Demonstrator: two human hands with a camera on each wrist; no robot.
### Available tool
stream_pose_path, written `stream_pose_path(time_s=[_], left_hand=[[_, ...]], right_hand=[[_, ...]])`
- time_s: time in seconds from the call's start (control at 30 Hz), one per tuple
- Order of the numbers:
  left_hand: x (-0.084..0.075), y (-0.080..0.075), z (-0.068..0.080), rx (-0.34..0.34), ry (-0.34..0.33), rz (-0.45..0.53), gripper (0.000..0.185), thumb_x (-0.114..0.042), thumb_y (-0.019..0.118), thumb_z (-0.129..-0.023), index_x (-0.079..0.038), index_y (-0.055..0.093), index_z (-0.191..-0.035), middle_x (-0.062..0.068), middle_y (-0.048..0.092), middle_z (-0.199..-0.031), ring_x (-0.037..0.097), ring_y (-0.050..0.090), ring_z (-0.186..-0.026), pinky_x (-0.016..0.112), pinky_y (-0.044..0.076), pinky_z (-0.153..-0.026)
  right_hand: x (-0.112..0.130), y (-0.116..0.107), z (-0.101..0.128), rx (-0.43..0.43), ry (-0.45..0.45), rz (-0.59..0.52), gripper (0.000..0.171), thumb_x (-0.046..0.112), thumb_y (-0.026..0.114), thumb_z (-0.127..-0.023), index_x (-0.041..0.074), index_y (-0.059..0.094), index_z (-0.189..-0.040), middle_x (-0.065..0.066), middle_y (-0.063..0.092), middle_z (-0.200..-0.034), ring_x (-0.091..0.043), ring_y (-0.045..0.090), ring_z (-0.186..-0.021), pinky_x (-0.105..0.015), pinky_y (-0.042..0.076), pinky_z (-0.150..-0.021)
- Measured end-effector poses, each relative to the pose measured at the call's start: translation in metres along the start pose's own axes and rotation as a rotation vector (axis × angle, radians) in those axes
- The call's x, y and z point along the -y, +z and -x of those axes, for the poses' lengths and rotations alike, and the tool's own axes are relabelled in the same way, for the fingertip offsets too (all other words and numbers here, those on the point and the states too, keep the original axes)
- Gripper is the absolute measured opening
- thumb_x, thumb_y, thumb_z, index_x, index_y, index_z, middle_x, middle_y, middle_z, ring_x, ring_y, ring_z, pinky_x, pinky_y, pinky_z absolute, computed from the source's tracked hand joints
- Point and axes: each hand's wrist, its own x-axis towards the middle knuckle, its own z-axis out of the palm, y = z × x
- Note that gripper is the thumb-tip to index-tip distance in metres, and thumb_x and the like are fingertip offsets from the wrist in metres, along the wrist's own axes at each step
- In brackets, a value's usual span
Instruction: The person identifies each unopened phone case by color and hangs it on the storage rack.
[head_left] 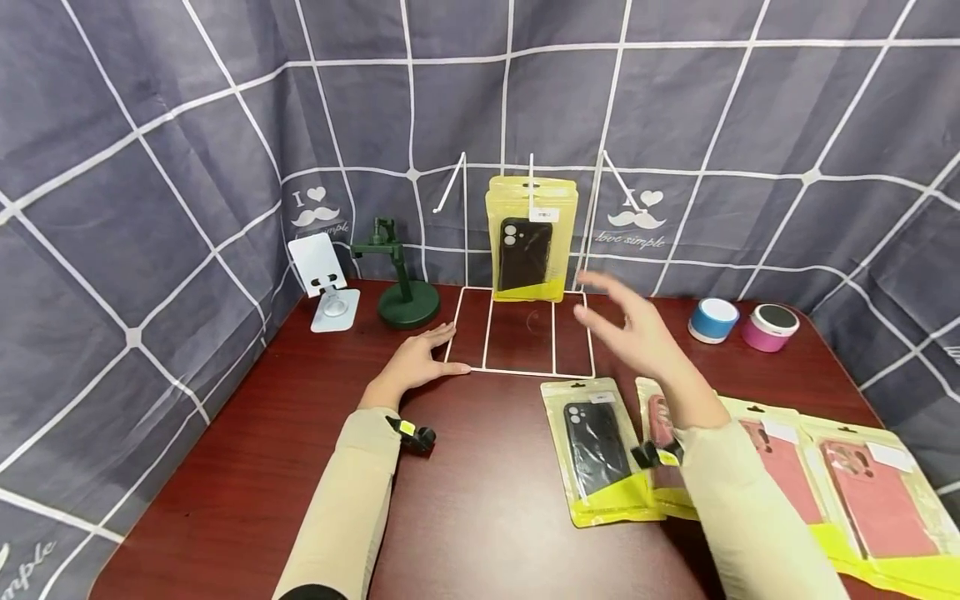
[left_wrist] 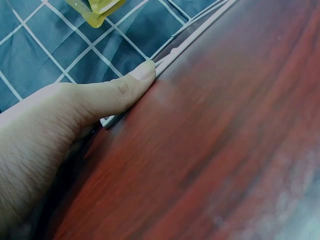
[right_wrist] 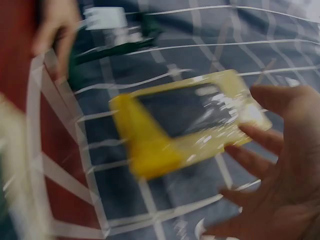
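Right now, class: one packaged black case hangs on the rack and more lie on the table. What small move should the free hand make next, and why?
Probably lower the right hand to the black case packet lying nearest the wire rack: that hand is open and empty, while the left hand steadies the rack's base.

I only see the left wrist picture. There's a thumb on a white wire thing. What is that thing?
Observer: It is the base of a white wire display rack on the table. The left hand rests flat at its front left corner.
Operator: Is anything on the rack?
Observer: Yes, a yellow packet with a black phone case hangs on its middle hook.
Operator: What is the other hand doing?
Observer: The right hand is in the air in front of the rack, fingers spread, holding nothing.
Operator: Are there more packets?
Observer: Yes, one more black case packet and some pink case packets lie on the table to the right.
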Motion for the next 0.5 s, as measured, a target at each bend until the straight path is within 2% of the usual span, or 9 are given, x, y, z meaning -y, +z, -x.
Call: stream_pose_path(time_s=[0.1, 0.17, 0.27, 0.4, 0.5], left_hand=[[-0.001, -0.001, 0.001, -0.008, 0.000, 0.013, 0.107, -0.082, 0.067, -0.071, -0.020, 0.042, -0.155, 0.002, 0.036, -0.160, 0.025, 0.031, -0.148, 0.050, 0.033, -0.115], [-0.002, -0.001, 0.001, -0.009, 0.004, 0.025, 0.107, -0.082, 0.068, -0.071, -0.018, 0.043, -0.154, 0.003, 0.037, -0.160, 0.026, 0.031, -0.148, 0.051, 0.032, -0.115], [-0.002, -0.001, 0.001, 0.004, 0.001, 0.020, 0.107, -0.082, 0.067, -0.072, -0.019, 0.042, -0.155, 0.003, 0.036, -0.160, 0.025, 0.030, -0.149, 0.051, 0.032, -0.116], [-0.002, -0.001, 0.001, 0.016, -0.005, 0.011, 0.106, -0.081, 0.067, -0.073, -0.020, 0.041, -0.155, 0.002, 0.035, -0.161, 0.024, 0.029, -0.149, 0.049, 0.032, -0.116], [-0.003, -0.001, 0.001, 0.003, -0.008, 0.018, 0.105, -0.079, 0.069, -0.072, -0.020, 0.042, -0.155, 0.002, 0.036, -0.160, 0.025, 0.030, -0.149, 0.050, 0.032, -0.116]], right_hand=[[-0.022, 0.001, 0.028, 0.106, -0.022, 0.048, 0.042, 0.028, 0.072, -0.095, 0.015, 0.064, -0.134, -0.003, 0.065, -0.132, -0.023, 0.058, -0.124, -0.048, 0.046, -0.100], [-0.039, 0.001, 0.047, 0.164, 0.011, 0.101, 0.038, 0.025, 0.074, -0.094, 0.011, 0.067, -0.128, -0.008, 0.068, -0.124, -0.027, 0.063, -0.114, -0.049, 0.051, -0.091], [-0.063, 0.001, 0.068, 0.233, 0.079, 0.183, 0.037, 0.022, 0.077, -0.090, 0.004, 0.068, -0.121, -0.013, 0.068, -0.114, -0.030, 0.063, -0.102, -0.047, 0.052, -0.085], [-0.085, 0.003, 0.080, 0.289, 0.120, 0.235, 0.044, 0.028, 0.081, -0.087, 0.003, 0.067, -0.120, -0.010, 0.063, -0.106, -0.026, 0.057, -0.094, -0.041, 0.049, -0.080], [-0.091, 0.005, 0.081, 0.301, 0.098, 0.228, 0.041, 0.031, 0.080, -0.087, 0.006, 0.067, -0.117, -0.006, 0.060, -0.102, -0.023, 0.054, -0.092, -0.039, 0.047, -0.078]])
